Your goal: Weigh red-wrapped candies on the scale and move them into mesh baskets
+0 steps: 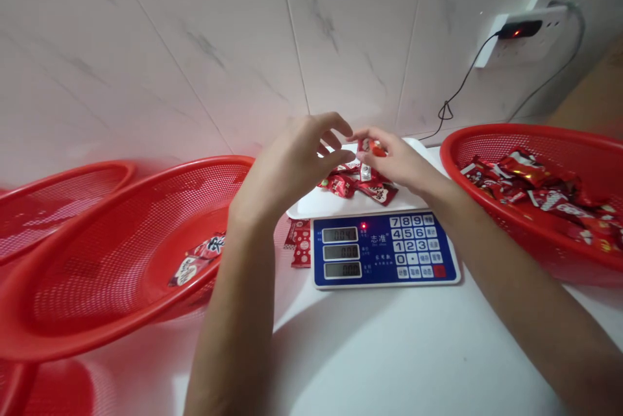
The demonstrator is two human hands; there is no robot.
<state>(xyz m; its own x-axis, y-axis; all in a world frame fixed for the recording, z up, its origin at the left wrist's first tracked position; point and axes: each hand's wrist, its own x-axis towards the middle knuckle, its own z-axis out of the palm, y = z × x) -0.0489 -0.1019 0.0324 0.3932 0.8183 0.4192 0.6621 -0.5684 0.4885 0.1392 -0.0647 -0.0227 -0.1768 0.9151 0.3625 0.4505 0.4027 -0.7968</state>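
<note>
My left hand [306, 153] hovers above the left side of the scale's white pan [316, 208]. Its fingers are curved and apart, with nothing seen between them. Over the right side of the pan, my right hand [396, 159] has its thumb and fingers around a red-wrapped candy [371, 146]. Several more wrapped candies [341, 184] lie in a small heap on the pan just below both hands. The digital scale [384, 250] has a blue front panel with keys, three displays and a lit red light.
A red mesh basket [450, 166] with many wrapped candies stands at right. On the left, another basket [97, 328] holds a few packets [197, 263]; more red baskets are behind and below it. Red packets [302, 244] lie beside the scale. A cable [460, 88] runs from a wall socket [523, 39].
</note>
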